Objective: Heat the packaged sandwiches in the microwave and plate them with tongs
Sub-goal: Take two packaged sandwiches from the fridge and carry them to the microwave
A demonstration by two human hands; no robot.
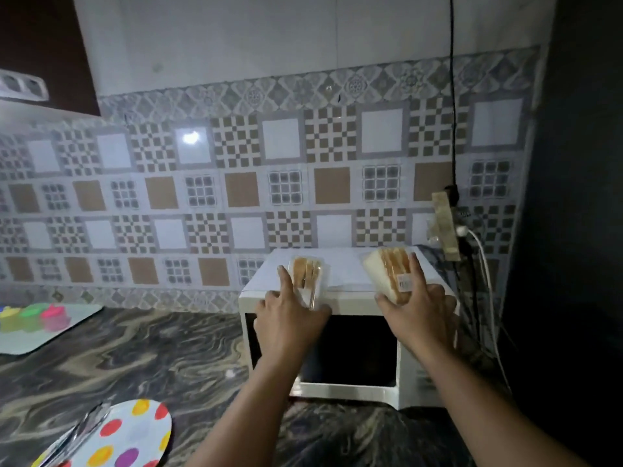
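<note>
A white microwave [350, 298] stands on the marble counter against the tiled wall, its dark door closed. Two packaged sandwiches lie on its top. My left hand [290, 315] grips the left sandwich pack [307, 274], a clear plastic wedge, at the microwave's front edge. My right hand [418, 305] holds the right sandwich pack [392, 273], which carries a small label. A white plate with coloured dots [135, 433] sits at the bottom left, with metal tongs [77, 433] resting across it.
A tray [40, 335] with several coloured cups [54, 316] sits at the left on the counter [151, 358]. A power strip [446, 227] with plugged cables hangs on the wall right of the microwave. A dark surface fills the far right.
</note>
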